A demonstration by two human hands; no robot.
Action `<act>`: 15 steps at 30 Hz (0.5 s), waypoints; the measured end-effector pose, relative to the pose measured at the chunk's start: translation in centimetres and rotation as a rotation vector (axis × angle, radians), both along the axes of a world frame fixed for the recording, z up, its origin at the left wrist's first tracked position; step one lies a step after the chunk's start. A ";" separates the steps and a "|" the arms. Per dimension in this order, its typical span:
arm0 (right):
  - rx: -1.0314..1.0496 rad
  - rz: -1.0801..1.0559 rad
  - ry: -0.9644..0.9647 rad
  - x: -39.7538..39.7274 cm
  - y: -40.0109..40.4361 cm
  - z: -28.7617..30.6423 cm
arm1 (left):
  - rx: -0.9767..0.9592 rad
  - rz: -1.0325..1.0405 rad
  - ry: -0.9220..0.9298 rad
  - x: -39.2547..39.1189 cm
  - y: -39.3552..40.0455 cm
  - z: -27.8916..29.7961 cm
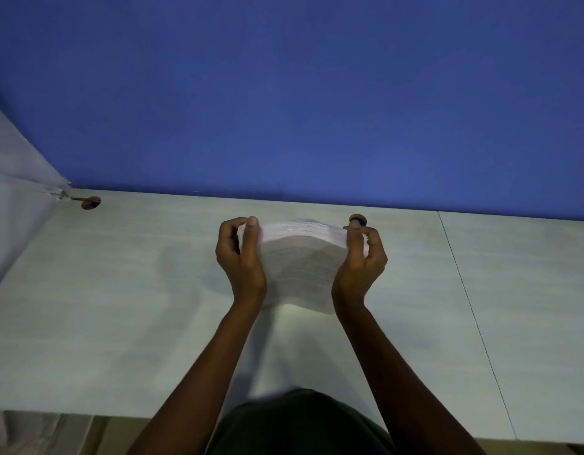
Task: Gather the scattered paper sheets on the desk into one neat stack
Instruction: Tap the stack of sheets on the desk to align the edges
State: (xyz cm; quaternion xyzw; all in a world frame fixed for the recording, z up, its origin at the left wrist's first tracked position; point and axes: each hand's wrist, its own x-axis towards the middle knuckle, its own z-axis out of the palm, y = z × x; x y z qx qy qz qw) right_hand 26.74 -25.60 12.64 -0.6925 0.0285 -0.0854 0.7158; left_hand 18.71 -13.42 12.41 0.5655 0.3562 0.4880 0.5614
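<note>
One stack of paper sheets (pixel 300 257) stands on edge, bowed, on the pale grey table (pixel 120 307), gripped at its sides by two hands: the left hand (pixel 239 257) and the right hand (pixel 361 261), fingers curled round the edges. A blue wall (pixel 284 93) rises behind. Two small round objects sit near it: one brown (pixel 90 202), one blue-topped (pixel 358 220).

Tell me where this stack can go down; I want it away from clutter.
Bare desk lies left of the left hand, and right of the right hand across the seam. Behind the paper stack, a small knob crowds the wall.
</note>
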 end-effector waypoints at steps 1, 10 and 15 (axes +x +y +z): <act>-0.001 0.003 -0.017 0.0 0.1 0.1 | 0.037 -0.017 0.021 0.0 0.0 -0.1; 0.011 0.212 -0.156 -1.2 -1.5 -1.6 | 0.055 -0.064 0.066 -0.5 -0.7 -1.6; -0.205 0.494 -0.017 0.7 -5.2 -5.9 | 0.088 -0.463 0.344 -2.9 2.2 -4.2</act>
